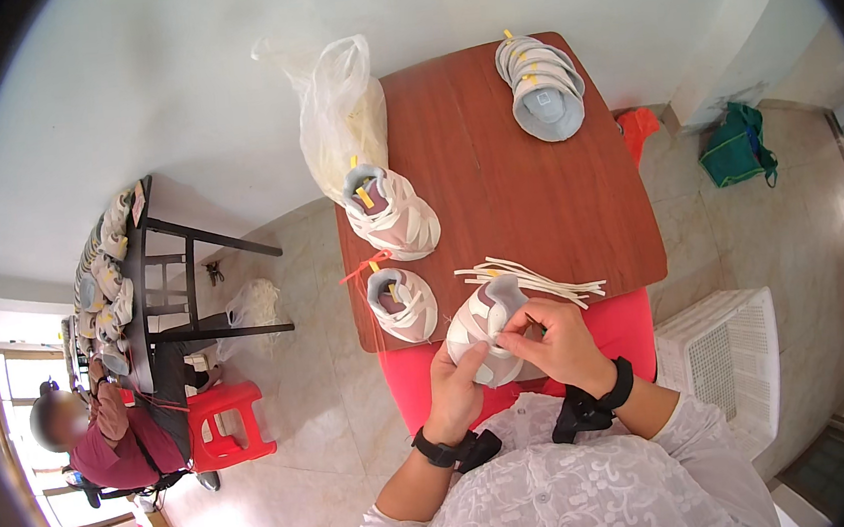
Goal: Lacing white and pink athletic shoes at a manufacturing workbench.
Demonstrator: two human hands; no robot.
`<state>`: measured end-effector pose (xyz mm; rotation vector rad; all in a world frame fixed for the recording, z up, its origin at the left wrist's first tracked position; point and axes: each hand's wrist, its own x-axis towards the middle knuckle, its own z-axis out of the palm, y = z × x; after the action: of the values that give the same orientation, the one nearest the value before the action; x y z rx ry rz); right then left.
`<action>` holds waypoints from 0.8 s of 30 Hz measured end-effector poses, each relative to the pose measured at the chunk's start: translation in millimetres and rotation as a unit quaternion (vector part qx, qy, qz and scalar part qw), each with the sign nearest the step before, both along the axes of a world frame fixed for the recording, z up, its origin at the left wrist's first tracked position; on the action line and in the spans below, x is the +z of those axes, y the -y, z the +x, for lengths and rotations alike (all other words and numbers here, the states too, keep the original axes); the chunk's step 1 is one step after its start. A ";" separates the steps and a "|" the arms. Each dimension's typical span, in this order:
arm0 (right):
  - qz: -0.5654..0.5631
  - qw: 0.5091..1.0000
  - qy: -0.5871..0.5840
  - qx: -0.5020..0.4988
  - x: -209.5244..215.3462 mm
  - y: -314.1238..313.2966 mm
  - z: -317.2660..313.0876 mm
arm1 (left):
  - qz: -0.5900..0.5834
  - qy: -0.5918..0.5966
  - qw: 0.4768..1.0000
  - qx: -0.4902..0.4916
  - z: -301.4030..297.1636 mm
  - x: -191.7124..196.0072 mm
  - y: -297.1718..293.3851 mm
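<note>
A pale pink and white shoe upper [469, 324] is held over the table's near edge, in front of my body. My left hand [450, 393] is closed around its near left side, the thumb lying on top. At the front opening, my right hand [555, 340] pinches with thumb and fingers; whatever is between the fingertips is too small to make out. Just beyond the upper, several loose cream shoelaces [534, 282] lie on the brown table [494, 167]. Two laced shoe uppers, a larger cluster [400, 220] and a nearer one [406, 310], stand along the left edge.
A nested stack of grey uppers [549, 112] sits at the far right corner. A clear plastic bag [337, 120] hangs at the far left. A white basket [722, 363] stands on the right. Leftward, a person [127, 445] sits by a black-legged table [188, 284] and red stool [230, 421].
</note>
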<state>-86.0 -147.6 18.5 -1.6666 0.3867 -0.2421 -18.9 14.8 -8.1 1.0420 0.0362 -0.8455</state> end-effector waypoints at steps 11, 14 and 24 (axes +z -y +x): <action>0.038 0.998 -0.030 0.033 0.3 4.4 -3.1 | 0.060 0.028 0.998 -0.007 -1.0 10.4 4.2; 0.036 0.999 -0.016 0.031 -0.8 3.8 -4.5 | 0.081 0.037 0.996 -0.015 -0.6 10.6 2.6; 0.063 0.995 -0.052 0.058 7.5 3.4 -8.4 | 0.107 0.035 0.991 -0.066 2.0 6.7 -4.4</action>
<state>-94.4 -151.0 26.0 -1.5757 0.3732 -0.0439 -16.8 19.2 -1.4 1.2867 -0.0005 -0.9393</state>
